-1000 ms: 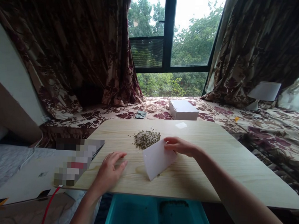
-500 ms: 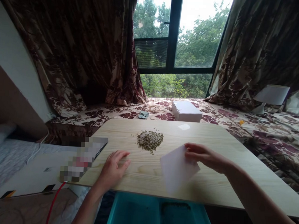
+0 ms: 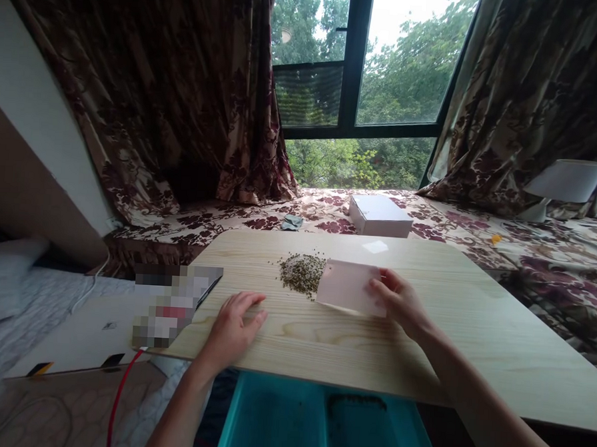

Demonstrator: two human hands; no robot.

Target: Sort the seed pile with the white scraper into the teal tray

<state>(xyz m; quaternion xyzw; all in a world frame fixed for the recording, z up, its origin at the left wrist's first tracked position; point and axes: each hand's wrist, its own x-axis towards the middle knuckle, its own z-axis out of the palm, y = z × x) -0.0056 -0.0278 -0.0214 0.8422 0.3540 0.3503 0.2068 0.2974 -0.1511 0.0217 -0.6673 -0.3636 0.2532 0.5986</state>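
My right hand (image 3: 399,299) grips the right end of a thin white rectangular card (image 3: 350,286), thumb on its near face. The card's left edge meets the right side of a loose pile of small greenish-brown beans or seeds (image 3: 300,275), with white bits among them. I cannot tell whether any lie under the card. My left hand (image 3: 238,327) rests on the wooden tabletop (image 3: 292,343) near its front edge, left of the pile, fingers bent but apart and holding nothing. Below the front edge is a turquoise two-part tray (image 3: 325,425), with dark matter in its right compartment.
A white box (image 3: 380,216) and a crumpled grey-green cloth or paper (image 3: 292,222) sit on the floral ledge behind the table. A white lamp (image 3: 568,181) stands at the right. At the table's left edge lies a blurred-out item (image 3: 174,310) near a red cord (image 3: 119,401).
My right hand first drew the card right and away from the pile, then brought it back left and turned it level against the pile's right side. The left hand stays in place.
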